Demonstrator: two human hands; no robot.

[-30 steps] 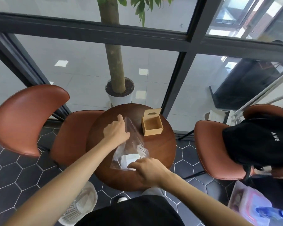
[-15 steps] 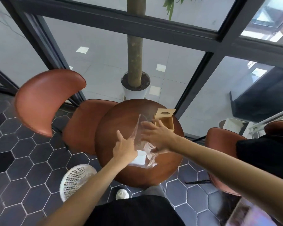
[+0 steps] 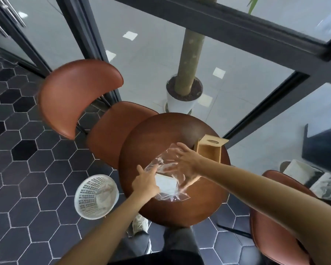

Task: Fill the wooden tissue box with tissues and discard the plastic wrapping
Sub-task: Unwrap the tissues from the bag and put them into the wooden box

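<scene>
Round table (image 3: 157, 134) centre, brown chair (image 3: 75, 96) left, white basket (image 3: 96, 196) on the floor near-left. Wooden tissue box (image 3: 208, 153) open, far right on the table; plastic wrapping (image 3: 159, 163) holding tissues (image 3: 165, 183) just beside it. Right hand (image 3: 186, 162) spreads its fingers (image 3: 182, 146) over the wrapping; left hand (image 3: 146, 183) at the tissues, grip unclear.

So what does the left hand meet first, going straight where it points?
The left hand would first meet the plastic wrapping, which it seems to touch; behind that, probably the right hand.

I see my right hand (image 3: 185, 163) spread on the plastic wrapping (image 3: 177, 197); left hand (image 3: 145, 181) touches its edge. Tissues (image 3: 165, 183) inside. Wooden tissue box (image 3: 208, 153) open, on table (image 3: 151, 134).
</scene>
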